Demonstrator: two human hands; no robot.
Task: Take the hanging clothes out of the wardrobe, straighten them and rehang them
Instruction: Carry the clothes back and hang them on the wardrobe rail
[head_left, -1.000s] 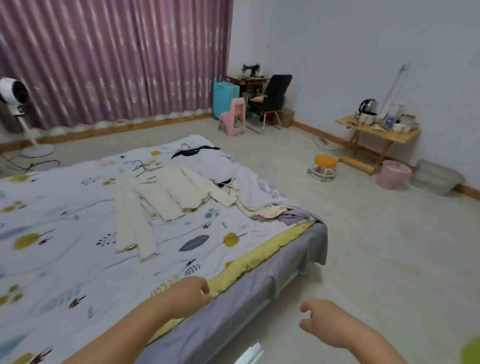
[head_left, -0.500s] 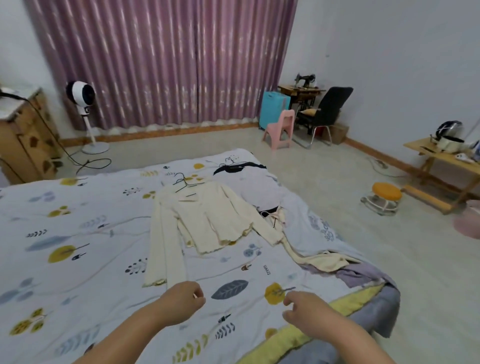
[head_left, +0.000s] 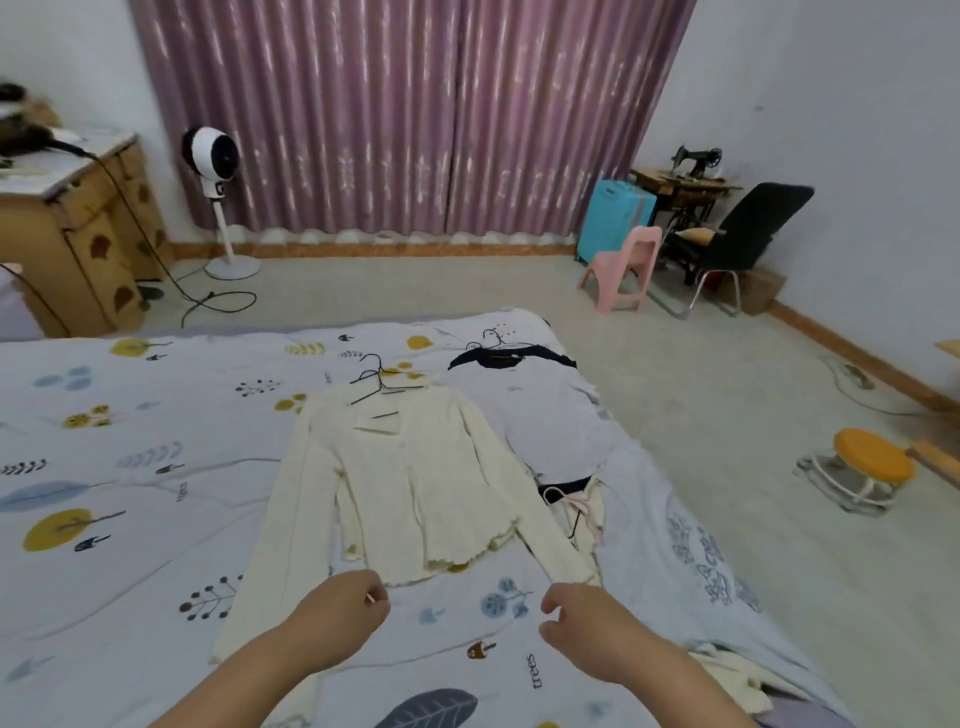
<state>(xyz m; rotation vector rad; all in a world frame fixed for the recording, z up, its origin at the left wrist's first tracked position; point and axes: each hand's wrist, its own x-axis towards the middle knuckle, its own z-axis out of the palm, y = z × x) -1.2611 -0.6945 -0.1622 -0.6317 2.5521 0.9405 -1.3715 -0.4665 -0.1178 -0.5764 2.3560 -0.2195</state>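
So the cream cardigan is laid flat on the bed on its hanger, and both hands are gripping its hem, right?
Not quite. In the head view the cream cardigan does lie flat on the bed on its hanger, but the left hand and right hand hover just short of the hem, holding nothing.

bare sheet (head_left: 130, 519) left, hangers (head_left: 382, 387) beyond cardigan (head_left: 415, 483)

Soft, matt ribbed knit on the cream cardigan (head_left: 415, 483), frilled at the hem. Thin dark wire for the hanger (head_left: 378, 387) at its collar. Smooth printed cotton on the bed sheet (head_left: 130, 467), lightly creased. Smooth pale cloth with black trim on the white top (head_left: 545, 415). Faintly sheeny pleated fabric in the purple curtain (head_left: 405, 119).
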